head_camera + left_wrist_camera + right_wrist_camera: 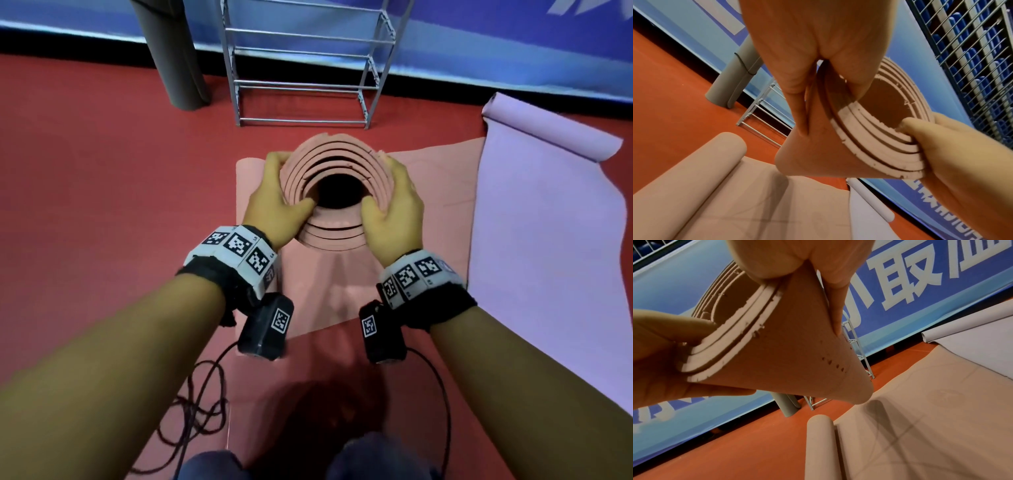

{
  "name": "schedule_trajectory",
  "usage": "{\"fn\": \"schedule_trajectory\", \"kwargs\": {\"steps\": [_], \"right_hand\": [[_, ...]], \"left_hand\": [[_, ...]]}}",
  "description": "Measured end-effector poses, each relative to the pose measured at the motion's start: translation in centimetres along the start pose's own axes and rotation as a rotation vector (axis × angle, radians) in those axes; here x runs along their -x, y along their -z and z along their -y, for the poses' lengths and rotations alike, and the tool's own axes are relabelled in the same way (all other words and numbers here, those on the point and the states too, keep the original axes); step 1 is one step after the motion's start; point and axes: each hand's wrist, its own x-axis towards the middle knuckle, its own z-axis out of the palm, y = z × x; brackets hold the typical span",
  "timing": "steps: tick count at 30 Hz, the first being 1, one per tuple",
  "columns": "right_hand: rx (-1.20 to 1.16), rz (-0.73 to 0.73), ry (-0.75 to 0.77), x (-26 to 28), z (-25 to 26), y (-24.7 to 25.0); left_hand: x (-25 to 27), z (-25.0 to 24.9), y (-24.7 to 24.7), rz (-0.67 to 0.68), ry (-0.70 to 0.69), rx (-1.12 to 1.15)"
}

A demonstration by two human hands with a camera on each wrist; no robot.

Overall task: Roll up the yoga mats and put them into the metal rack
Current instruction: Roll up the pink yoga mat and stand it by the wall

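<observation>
So right now I've got the rolled pink mat (337, 192) stood on end between both hands, its open end facing up at me, and its bottom end sits on a second pink mat (431, 164) lying flat on the floor. My left hand (274, 205) grasps the roll on its left side, thumb hooked over the layered rim and fingers curled round the outside. My right hand (394, 202) does the same on the other side. Both wrists are angled inward, forearms coming in from below.

Handling-wise, I'd guess it's light foam, soft and springy, so the coil wants to loosen. The layers already sit apart with a wide hollow core, and the wrist views show the roll narrowing toward the bottom like a cone. I reckon squeezing the outer wall from both sides is the safest hold, since gripping by the rim alone could let the inner turns telescope out.

The metal rack (305, 65) stands just past my fingertips, beyond the roll. A purple mat (548, 212) lies unrolled out to the right of my right hand.
</observation>
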Motion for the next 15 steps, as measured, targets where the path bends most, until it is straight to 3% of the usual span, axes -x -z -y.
{"fn": "schedule_trajectory", "kwargs": {"steps": [7, 12, 15], "right_hand": [[0.015, 0.06, 0.049, -0.1, -9.9, -8.0], [0.002, 0.04, 0.099, 1.5, -14.9, -13.8], [0.041, 0.1, 0.12, 3.1, -17.3, -16.4]], "left_hand": [[-2.6, 10.9, -1.7, -0.037, -0.06, -0.075], [-3.6, 17.8, -2.1, -0.054, -0.05, -0.104], [-2.9, 22.3, -2.0, -0.043, 0.002, -0.095]]}}
